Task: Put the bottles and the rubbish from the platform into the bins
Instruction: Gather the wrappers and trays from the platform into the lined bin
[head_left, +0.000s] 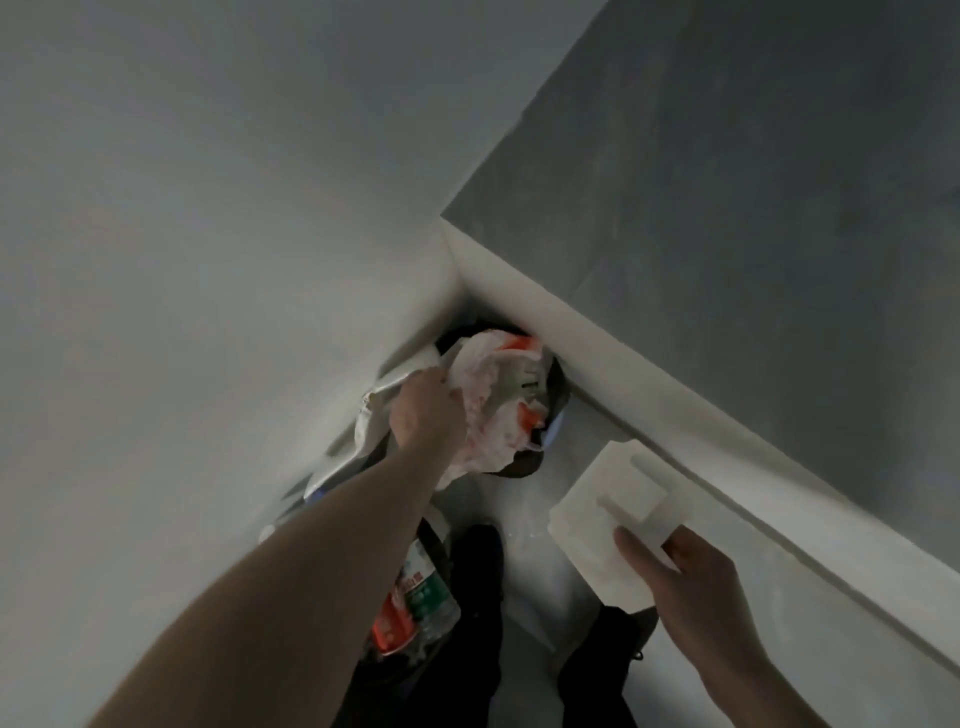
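My left hand (427, 410) grips a crumpled white and red plastic bag (493, 400), holding it over the dark bin (558, 387) in the corner. My right hand (680, 577) holds a white moulded foam block (618, 512) by its near edge, to the right of that bin. A nearer dark bin (441, 551) under my left forearm holds clear plastic bottles (421, 597) with red and green labels. Most of both bins is hidden by the bag and my arm.
A white wall (208, 260) closes the left side. A white ledge (649, 374) runs diagonally on the right, with a grey surface (753, 182) beyond it. White papers (374, 410) lean against the wall by the bins. My dark shoes (483, 566) stand on the pale floor.
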